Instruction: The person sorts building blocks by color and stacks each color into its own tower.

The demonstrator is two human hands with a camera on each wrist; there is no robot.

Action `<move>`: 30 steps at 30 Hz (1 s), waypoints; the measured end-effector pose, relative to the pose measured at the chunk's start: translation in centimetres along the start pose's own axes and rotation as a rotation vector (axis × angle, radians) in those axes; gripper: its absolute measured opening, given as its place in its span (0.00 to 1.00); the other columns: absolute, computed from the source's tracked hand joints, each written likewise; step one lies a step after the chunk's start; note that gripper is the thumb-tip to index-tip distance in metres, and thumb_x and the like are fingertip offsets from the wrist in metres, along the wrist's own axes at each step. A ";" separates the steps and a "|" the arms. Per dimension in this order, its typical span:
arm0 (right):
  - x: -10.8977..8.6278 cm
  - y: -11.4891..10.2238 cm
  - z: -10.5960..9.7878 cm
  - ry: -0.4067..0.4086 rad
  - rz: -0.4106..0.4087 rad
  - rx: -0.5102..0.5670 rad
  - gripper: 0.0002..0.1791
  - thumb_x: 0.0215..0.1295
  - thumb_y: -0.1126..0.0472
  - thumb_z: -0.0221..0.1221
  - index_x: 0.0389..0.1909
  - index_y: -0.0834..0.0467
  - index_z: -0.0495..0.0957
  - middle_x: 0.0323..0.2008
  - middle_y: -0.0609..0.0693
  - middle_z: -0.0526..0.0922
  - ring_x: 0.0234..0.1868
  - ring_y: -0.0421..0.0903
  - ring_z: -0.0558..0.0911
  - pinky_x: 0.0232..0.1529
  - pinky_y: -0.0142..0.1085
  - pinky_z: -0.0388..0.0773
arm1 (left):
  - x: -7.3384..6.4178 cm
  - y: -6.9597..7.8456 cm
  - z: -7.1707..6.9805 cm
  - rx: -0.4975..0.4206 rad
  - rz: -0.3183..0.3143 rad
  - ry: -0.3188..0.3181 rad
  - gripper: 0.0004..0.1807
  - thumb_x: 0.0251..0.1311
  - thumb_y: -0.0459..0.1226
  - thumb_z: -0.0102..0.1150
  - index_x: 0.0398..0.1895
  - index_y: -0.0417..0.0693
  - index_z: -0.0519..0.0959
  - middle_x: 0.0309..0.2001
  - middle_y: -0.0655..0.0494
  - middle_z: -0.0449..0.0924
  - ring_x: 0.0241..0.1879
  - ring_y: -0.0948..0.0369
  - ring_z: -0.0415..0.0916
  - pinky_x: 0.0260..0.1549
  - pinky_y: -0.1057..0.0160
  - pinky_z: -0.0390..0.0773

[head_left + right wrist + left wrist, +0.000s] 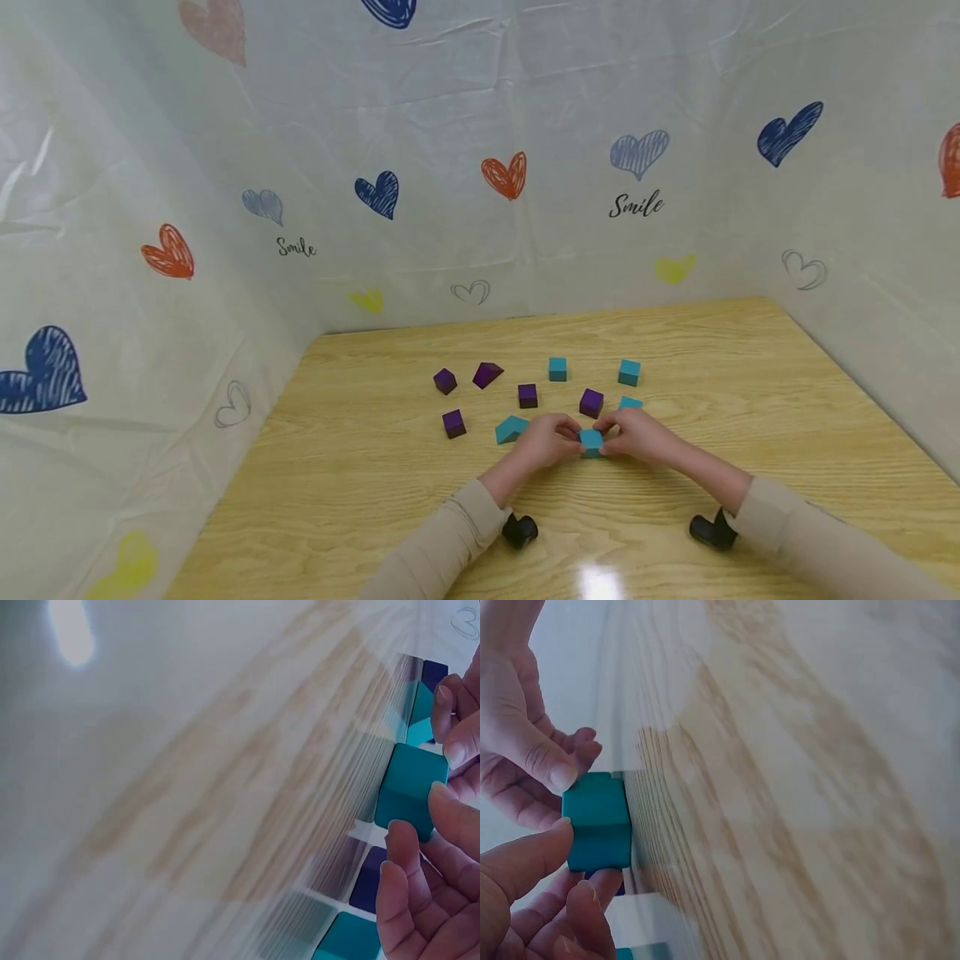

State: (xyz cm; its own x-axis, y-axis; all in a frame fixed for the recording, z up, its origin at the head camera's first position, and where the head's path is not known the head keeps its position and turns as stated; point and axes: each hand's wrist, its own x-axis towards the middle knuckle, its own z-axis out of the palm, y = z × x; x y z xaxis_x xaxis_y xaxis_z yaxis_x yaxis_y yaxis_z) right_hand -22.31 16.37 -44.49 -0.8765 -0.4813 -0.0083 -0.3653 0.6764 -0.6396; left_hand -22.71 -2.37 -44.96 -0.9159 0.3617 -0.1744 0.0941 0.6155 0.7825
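A blue-green cube [591, 444] sits low over the table between the two hands. My left hand [550, 440] grips its left side, with the thumb on one face and the fingertips at the edge in the left wrist view. From the right, my right hand [636, 435] pinches the same cube [412, 787] between thumb and fingers. Just beyond the left hand lies a blue-green wedge block [511, 429], partly covered by that hand. Another blue-green block [631, 402] shows behind the right hand, beside a purple cube [591, 403].
Farther back on the wooden table [360, 483] are more purple cubes [453, 423], a purple wedge block [487, 374] and two blue-green cubes [557, 369]. A white sheet printed with hearts [435, 250] hangs around the back and sides.
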 end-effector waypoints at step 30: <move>3.3 -1.6 1.0 0.059 0.081 0.043 0.16 0.53 0.68 0.63 0.43 0.70 0.78 0.38 0.58 0.82 0.33 0.43 0.76 0.34 0.34 0.75 | 0.7 -1.5 -2.7 -0.015 0.026 0.026 0.14 0.55 0.36 0.61 0.44 0.41 0.77 0.39 0.51 0.81 0.36 0.62 0.75 0.30 0.69 0.73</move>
State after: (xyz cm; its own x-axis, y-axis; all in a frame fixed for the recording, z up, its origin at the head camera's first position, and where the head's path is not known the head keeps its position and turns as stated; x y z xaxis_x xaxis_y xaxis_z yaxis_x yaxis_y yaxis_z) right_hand -24.34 13.10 -44.27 -0.9199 -0.3917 -0.0166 -0.2802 0.6865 -0.6709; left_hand -24.57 -4.88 -44.63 -0.9229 0.3593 -0.1384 0.1126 0.5957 0.7953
